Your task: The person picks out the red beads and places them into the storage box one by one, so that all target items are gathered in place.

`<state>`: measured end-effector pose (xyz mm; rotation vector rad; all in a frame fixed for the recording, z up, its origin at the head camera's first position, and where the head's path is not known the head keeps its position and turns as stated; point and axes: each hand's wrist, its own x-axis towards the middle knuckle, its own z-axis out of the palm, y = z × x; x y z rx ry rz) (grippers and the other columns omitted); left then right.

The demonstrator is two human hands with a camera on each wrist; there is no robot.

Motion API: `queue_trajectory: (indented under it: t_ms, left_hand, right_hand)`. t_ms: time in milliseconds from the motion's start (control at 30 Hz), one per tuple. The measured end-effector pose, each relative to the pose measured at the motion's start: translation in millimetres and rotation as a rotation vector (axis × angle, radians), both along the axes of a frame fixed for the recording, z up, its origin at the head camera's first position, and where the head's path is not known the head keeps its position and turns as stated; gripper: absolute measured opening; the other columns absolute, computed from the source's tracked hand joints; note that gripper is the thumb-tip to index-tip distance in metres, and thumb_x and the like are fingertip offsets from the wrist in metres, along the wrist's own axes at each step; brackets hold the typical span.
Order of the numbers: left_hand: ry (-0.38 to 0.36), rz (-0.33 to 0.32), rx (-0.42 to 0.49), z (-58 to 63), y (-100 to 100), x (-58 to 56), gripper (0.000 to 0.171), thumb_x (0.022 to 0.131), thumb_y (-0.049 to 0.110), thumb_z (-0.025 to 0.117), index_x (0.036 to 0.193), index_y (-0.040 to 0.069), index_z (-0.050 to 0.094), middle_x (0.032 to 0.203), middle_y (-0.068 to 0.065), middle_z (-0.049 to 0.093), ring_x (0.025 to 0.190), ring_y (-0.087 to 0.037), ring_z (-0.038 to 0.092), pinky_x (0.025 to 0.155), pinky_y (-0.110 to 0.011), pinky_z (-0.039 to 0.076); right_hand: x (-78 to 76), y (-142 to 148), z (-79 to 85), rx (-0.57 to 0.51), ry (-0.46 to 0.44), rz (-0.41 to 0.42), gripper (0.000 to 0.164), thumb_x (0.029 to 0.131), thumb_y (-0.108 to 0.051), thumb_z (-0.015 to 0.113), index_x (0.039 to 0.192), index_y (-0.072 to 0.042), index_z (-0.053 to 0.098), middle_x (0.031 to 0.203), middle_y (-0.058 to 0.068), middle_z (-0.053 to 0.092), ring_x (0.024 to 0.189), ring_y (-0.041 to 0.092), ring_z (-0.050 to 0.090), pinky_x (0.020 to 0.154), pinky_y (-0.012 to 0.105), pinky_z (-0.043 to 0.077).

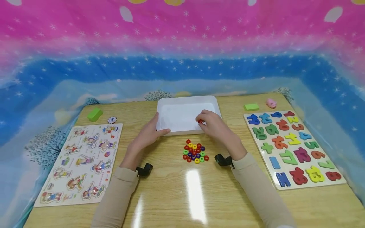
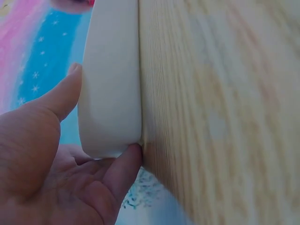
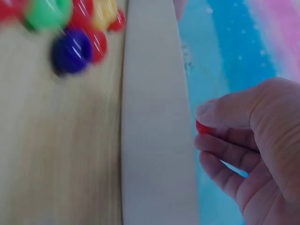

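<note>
A white rectangular tray stands near the back of the table, its inner floor bare where it shows. My left hand holds its front left corner, thumb at the front rim and fingers along the left side; in the left wrist view the fingers reach round the tray's end. Over the tray's right part, my right hand pinches a red bead between thumb and fingertips. In front of the tray lies a loose group of ring-shaped beads in red, yellow, green and dark blue.
To the left lies a picture puzzle board, with a green block and a round chip behind it. On the right are a number puzzle board, a flat green block and a pink pig figure. A patterned cloth hangs behind.
</note>
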<state>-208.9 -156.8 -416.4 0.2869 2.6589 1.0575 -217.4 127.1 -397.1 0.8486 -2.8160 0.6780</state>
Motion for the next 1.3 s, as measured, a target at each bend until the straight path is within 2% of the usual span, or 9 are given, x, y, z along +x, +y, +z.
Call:
queue_trajectory:
  t_ms: [100, 233, 333, 467, 667, 900, 1167, 1300]
  left_hand:
    - [0.002, 0.0, 0.009, -1.0, 1.7, -0.8, 0.102, 0.082, 0.061, 0.055, 0.149, 0.017, -0.007, 0.157, -0.002, 0.0, 0.145, -0.022, 0.007, 0.117, -0.044, 0.018]
    - [0.009, -0.004, 0.013, -2.5, 4.6, -2.4, 0.101, 0.082, 0.059, 0.057, 0.15, 0.017, -0.006, 0.157, -0.003, 0.001, 0.145, -0.022, 0.008, 0.117, -0.044, 0.018]
    - [0.003, -0.003, 0.022, -3.4, 6.3, -2.4, 0.1, 0.083, 0.056, 0.058, 0.15, 0.017, -0.006, 0.157, -0.003, 0.001, 0.145, -0.022, 0.008, 0.117, -0.044, 0.018]
    - [-0.009, -0.001, 0.027, -4.0, 6.5, -1.3, 0.099, 0.084, 0.053, 0.058, 0.149, 0.017, -0.007, 0.157, -0.003, 0.001, 0.145, -0.022, 0.007, 0.117, -0.044, 0.018]
    - [-0.005, 0.0, 0.034, -4.6, 6.2, -0.3, 0.098, 0.085, 0.052, 0.059, 0.15, 0.017, -0.006, 0.158, -0.003, 0.001, 0.145, -0.022, 0.008, 0.117, -0.045, 0.018]
    - [-0.01, 0.004, 0.047, -4.4, 5.0, -1.7, 0.099, 0.084, 0.053, 0.059, 0.15, 0.017, -0.006, 0.158, -0.002, 0.001, 0.145, -0.022, 0.008, 0.117, -0.045, 0.018]
    - [-0.008, 0.008, 0.035, -3.1, 1.6, -2.0, 0.101, 0.082, 0.057, 0.058, 0.15, 0.017, -0.006, 0.158, -0.003, 0.002, 0.145, -0.022, 0.008, 0.117, -0.045, 0.019]
    - [-0.007, 0.013, 0.037, -2.9, -0.4, -1.9, 0.101, 0.083, 0.057, 0.059, 0.15, 0.017, -0.005, 0.158, -0.003, 0.003, 0.145, -0.022, 0.008, 0.116, -0.045, 0.019]
  right_hand:
    - [-18.8, -2.4, -4.7, -0.013, -0.006, -0.044, 0.014, 0.086, -0.008, 0.062, 0.098, -0.008, 0.07, 0.093, 0.006, 0.064, 0.085, 0.019, 0.059, 0.077, 0.033, 0.051]
    - [-37.4, -5.4, -14.1, -0.014, -0.066, -0.081, 0.015, 0.087, -0.007, 0.06, 0.098, -0.007, 0.07, 0.093, 0.008, 0.064, 0.085, 0.02, 0.058, 0.079, 0.034, 0.051]
    - [-44.5, -7.5, -22.4, 0.011, -0.122, -0.08, 0.016, 0.088, -0.007, 0.057, 0.098, -0.007, 0.07, 0.093, 0.009, 0.063, 0.085, 0.021, 0.057, 0.078, 0.034, 0.05]
    - [-45.4, -9.2, -28.5, 0.032, -0.169, -0.085, 0.016, 0.089, -0.006, 0.055, 0.095, -0.009, 0.069, 0.092, 0.008, 0.062, 0.083, 0.021, 0.056, 0.077, 0.034, 0.049]
    - [-38.2, -5.0, -25.3, 0.044, -0.164, -0.102, 0.018, 0.088, -0.008, 0.055, 0.098, -0.011, 0.069, 0.094, 0.005, 0.063, 0.084, 0.02, 0.056, 0.077, 0.035, 0.048]
    - [-23.7, 5.6, -4.5, -0.018, -0.131, -0.043, 0.019, 0.087, -0.008, 0.058, 0.102, -0.009, 0.07, 0.096, 0.005, 0.066, 0.088, 0.02, 0.058, 0.08, 0.035, 0.049]
    - [6.4, 12.6, 14.1, -0.033, -0.18, 0.065, 0.022, 0.088, -0.013, 0.062, 0.109, -0.01, 0.067, 0.104, 0.003, 0.067, 0.092, 0.016, 0.059, 0.083, 0.037, 0.051]
    - [24.9, 9.7, 16.7, 0.018, -0.207, 0.077, 0.019, 0.088, -0.013, 0.061, 0.107, -0.012, 0.068, 0.101, 0.0, 0.067, 0.089, 0.014, 0.06, 0.081, 0.034, 0.052]
